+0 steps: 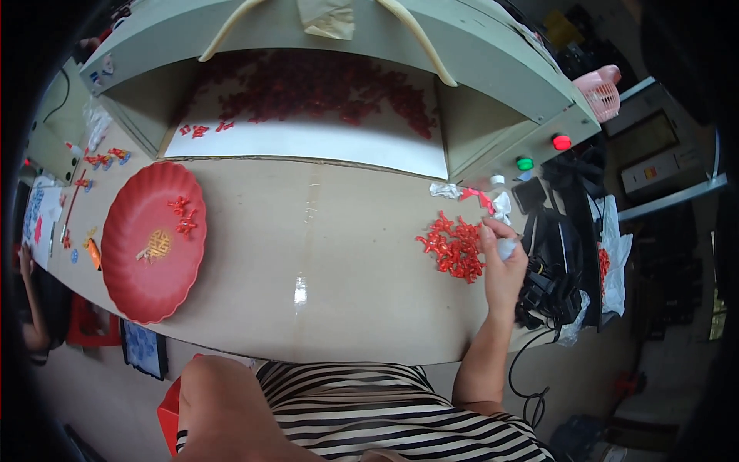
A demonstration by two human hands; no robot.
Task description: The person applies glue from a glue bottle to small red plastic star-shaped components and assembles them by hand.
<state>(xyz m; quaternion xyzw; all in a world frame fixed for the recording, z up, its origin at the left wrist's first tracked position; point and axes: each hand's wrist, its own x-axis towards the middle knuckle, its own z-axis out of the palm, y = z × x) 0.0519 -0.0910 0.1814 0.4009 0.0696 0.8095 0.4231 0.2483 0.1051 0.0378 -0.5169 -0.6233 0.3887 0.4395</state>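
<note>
My right hand (504,266) is at the right of the table, beside a loose pile of small glossy red pieces (454,250). Its fingers are closed around a small whitish object (506,247), whose kind I cannot make out. The fingertips come close to the pile's right edge; whether they touch a piece is unclear. My left hand does not show. On the left stands a red scalloped tray (127,269) with a gold emblem in its bottom and a few red pieces (183,217) inside.
A pale green machine (493,54) spans the table's (362,292) far side, many red pieces lying on its white bed (308,140). Its front carries a red button (562,142) and a green button (525,163). A black bag and cables (550,269) crowd the right edge.
</note>
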